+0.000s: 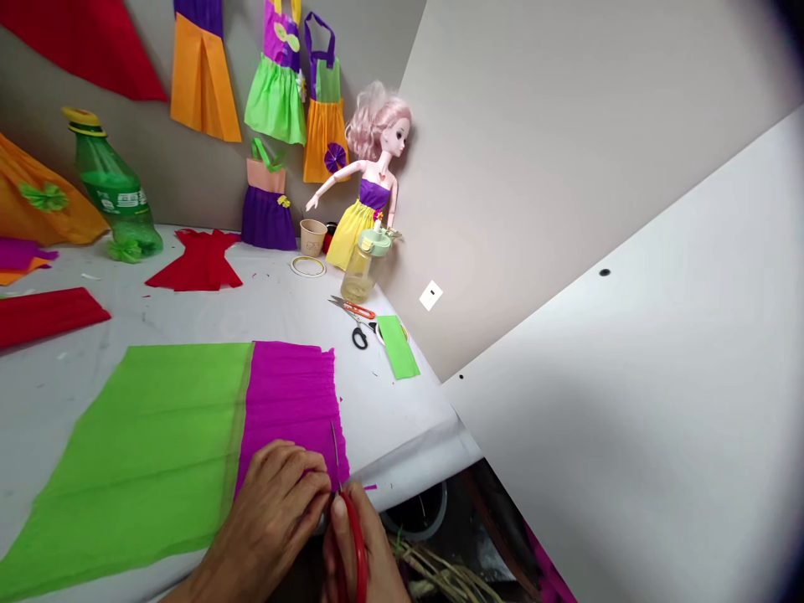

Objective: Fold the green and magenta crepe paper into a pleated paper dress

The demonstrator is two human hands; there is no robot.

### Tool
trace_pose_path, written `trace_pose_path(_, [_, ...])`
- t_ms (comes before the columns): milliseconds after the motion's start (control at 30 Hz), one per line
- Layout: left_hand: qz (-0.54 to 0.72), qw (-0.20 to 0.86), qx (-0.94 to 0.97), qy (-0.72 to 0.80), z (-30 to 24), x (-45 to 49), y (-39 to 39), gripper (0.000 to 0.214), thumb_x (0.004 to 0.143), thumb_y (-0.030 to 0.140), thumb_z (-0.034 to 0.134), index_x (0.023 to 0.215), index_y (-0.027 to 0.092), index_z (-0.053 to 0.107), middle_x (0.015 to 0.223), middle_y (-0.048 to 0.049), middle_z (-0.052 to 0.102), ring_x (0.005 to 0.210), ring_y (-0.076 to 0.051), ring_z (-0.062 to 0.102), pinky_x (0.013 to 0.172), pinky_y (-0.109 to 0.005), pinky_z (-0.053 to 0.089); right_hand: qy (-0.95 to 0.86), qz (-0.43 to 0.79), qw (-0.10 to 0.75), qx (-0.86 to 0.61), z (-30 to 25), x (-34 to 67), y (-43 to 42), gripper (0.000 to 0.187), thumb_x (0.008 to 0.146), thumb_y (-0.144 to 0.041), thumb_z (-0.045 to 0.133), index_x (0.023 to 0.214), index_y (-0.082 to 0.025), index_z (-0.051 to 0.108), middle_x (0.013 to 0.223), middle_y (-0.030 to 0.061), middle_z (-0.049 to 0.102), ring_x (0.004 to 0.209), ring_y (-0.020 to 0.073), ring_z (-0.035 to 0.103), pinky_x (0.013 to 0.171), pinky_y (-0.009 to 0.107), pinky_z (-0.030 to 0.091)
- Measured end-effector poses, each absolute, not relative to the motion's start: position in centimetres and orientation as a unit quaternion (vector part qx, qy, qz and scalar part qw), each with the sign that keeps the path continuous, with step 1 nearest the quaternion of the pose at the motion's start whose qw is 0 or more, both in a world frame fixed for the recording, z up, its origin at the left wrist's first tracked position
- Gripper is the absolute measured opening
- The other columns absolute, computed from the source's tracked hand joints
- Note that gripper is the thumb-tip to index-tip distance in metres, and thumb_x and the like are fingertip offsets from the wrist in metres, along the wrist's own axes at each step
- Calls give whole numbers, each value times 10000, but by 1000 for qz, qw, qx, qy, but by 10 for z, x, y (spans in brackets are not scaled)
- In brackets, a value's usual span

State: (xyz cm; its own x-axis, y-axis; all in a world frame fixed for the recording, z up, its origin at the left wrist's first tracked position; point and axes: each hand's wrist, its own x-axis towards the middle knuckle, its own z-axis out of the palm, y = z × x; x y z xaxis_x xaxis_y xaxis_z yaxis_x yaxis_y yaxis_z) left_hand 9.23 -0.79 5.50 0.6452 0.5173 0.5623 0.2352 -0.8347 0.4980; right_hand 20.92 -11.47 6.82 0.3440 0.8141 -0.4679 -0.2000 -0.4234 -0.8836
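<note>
Near the front edge of the table lies a joined sheet of green crepe paper (157, 435) and magenta crepe paper (286, 394). My left hand (276, 502) presses on the lower part of the magenta piece, its fingers curled together at the paper's edge. In my right hand (361, 536) is a pair of scissors (359, 544) with red handles. Their blades point away from me along the ragged right edge of the magenta paper. Whether the blades have paper between them I cannot tell. A small magenta scrap (370, 487) lies just right of the blades.
Black-handled scissors (359, 337), orange snips (359, 310) and a green strip (398, 347) lie at the right. Behind stand a drink bottle (361, 272), a paper cup (312, 239), a doll (373, 184) and a green bottle (119, 197). A bin (433, 523) sits below the table edge.
</note>
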Motion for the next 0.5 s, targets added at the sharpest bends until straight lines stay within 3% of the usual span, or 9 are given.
trace_pose_path(167, [359, 189, 890, 205, 54, 90, -10, 163, 1008, 134, 470, 1034, 219, 606, 1024, -34, 654, 995, -223, 542, 1001, -432, 333, -216, 541, 466, -666, 86, 212, -112, 740, 745, -896, 544, 1067, -230, 577, 550, -82, 459, 410, 82, 412, 498, 230, 486])
trace_pose_path(500, [372, 193, 886, 199, 52, 90, -24, 217, 1017, 129, 417, 998, 217, 614, 996, -33, 657, 962, -211, 540, 1014, -423, 326, -212, 530, 460, -680, 101, 217, -120, 777, 695, -932, 548, 1059, -252, 640, 595, 1, 567, 613, 202, 635, 517, 274, 537])
